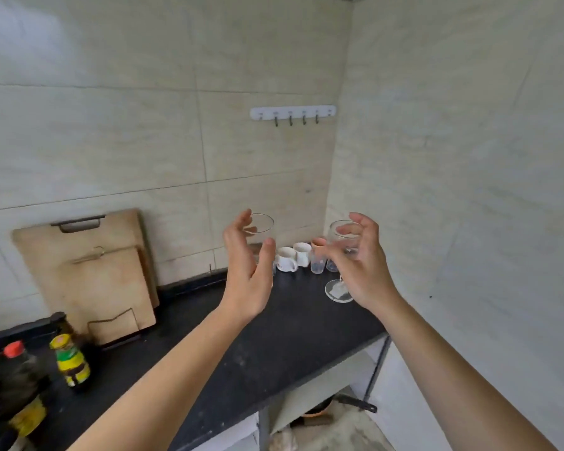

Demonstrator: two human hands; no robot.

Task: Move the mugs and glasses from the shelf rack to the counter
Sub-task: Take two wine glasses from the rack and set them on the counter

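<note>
A tall clear tumbler [263,226] stands at the back of the black counter [274,340]. My left hand [246,271] is cupped loosely around it, fingers spread, thumb in front; the tumbler's bottom is hidden behind the hand. A clear wine glass [337,291] rests with its foot on the counter near the right wall. My right hand [358,262] curls around its bowl with the fingers apart. Between the hands, against the wall, stand two white mugs [287,259], an orange cup [318,244] and two small clear glasses [318,265]. No shelf rack is in view.
Wooden cutting boards [88,278] lean on the tiled wall at the left. Sauce bottles [72,361] crowd the counter's left end. A white hook rail [292,112] hangs on the wall above. The right wall stands close beside the wine glass. A pan handle [355,403] shows below the counter.
</note>
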